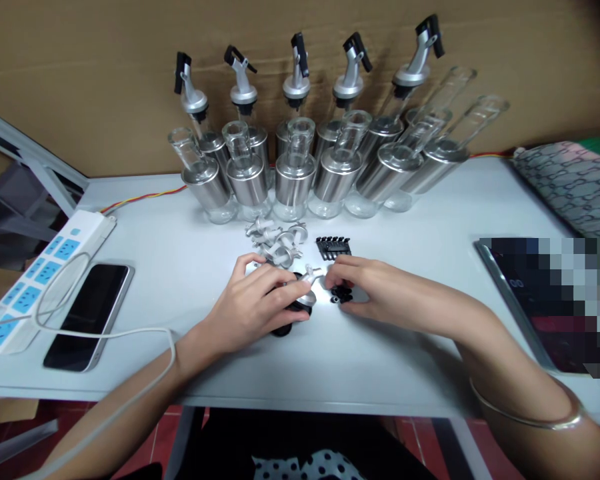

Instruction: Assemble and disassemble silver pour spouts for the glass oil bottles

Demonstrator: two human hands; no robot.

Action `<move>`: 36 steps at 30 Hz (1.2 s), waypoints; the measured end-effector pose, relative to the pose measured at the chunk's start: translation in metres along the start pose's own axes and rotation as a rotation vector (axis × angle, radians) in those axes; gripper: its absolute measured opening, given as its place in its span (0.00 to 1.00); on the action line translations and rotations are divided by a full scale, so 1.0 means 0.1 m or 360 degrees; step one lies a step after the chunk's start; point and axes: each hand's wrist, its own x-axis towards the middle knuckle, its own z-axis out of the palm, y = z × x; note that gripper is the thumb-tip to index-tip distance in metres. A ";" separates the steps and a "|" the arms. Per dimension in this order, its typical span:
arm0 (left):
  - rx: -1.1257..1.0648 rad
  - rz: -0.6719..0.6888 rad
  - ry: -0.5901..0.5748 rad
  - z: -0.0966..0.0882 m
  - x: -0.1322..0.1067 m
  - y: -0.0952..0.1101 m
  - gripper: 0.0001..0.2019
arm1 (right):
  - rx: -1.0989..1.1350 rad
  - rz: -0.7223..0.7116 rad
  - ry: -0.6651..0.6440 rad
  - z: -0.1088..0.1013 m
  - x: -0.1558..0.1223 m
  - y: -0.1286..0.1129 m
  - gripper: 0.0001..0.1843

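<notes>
Left hand [263, 295] grips 1 silver spout [308, 298] before 5 spouted bottles [297, 88]; whether right hand [356, 279] grips is unclear.

Loose spouts [280, 241] just beyond the left fingers [293, 293], levers [333, 249] just beyond the right fingers [345, 271], open bottles [295, 183] farther back
In the left hand [257, 300], one pourer spout [307, 300]; beneath the right hand [367, 283], a small pile of parts [341, 294]; behind the open bottles, pourer-topped bottles [296, 88], then cardboard [105, 80]; well left of the fingers, a smartphone [93, 310], with a power strip [43, 273] farther left; well right of them, a tablet [517, 300], and behind it a fabric bundle [575, 180]; the table [405, 373] under hands and bottles
</notes>
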 end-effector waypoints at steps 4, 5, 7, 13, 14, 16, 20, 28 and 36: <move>0.0006 0.0008 -0.0001 0.00 0.00 0.00 0.11 | -0.0009 0.0003 -0.0017 -0.01 0.00 -0.03 0.14; 0.0006 0.0008 -0.0001 0.00 0.00 0.00 0.11 | -0.0010 -0.0001 -0.0018 -0.01 0.00 -0.04 0.13; 0.0003 0.0008 -0.0003 0.00 0.00 0.00 0.11 | -0.0014 -0.0020 -0.0016 0.01 0.01 -0.06 0.12; 0.0003 0.0007 -0.0010 0.00 0.00 0.00 0.11 | -0.0019 -0.0096 -0.0015 0.05 0.03 -0.03 0.06; 0.0003 0.0007 -0.0008 0.00 0.00 0.00 0.11 | -0.0014 -0.0103 -0.0021 0.05 0.03 -0.02 0.06; 0.0005 0.0006 -0.0009 0.00 0.00 0.00 0.11 | -0.0003 -0.0114 -0.0034 0.04 0.03 -0.01 0.06; 0.0005 0.0006 -0.0014 0.00 -0.01 0.00 0.11 | 0.0010 -0.0081 -0.0035 0.02 0.02 -0.02 0.09; 0.0009 0.0003 -0.0009 0.00 0.00 0.00 0.11 | 0.0003 -0.0007 -0.0038 0.00 0.01 -0.05 0.12; 0.0013 -0.0004 -0.0018 0.00 0.00 0.00 0.11 | -0.0017 -0.0018 -0.0031 0.01 0.02 -0.05 0.08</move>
